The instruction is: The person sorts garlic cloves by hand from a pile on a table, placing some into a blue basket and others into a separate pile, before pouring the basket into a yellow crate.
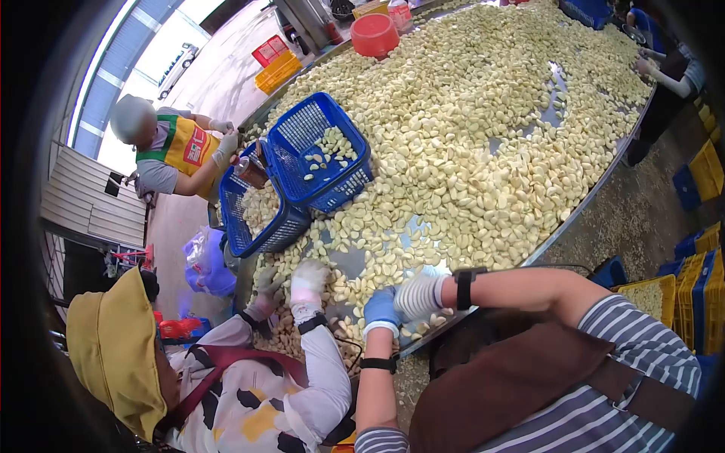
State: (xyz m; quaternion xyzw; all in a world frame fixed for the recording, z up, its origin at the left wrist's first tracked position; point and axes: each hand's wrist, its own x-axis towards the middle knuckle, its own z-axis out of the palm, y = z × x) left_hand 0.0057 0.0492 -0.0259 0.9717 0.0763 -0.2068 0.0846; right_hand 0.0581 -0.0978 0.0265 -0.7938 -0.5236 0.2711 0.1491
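Note:
My left hand (382,308) wears a blue glove with a white cuff, and its fingers look curled at the near edge of a metal table. Right beside it, touching or nearly so, is my right hand (420,293) in a white glove with a striped cuff, its fingers drawn together. Anything inside either hand is hidden. Around and beyond both hands lie pale, peeled pieces that look like garlic cloves (453,174), spread thickly over the table. Patches of bare metal (349,263) show just past my hands.
To my left, a person in a yellow hat (113,347) works with white-gloved hands (308,282). Two blue baskets (321,198) holding some pieces sit on the table. A red basin (374,35) stands at the far side. Yellow crates (689,298) are stacked at right; other people stand around the table.

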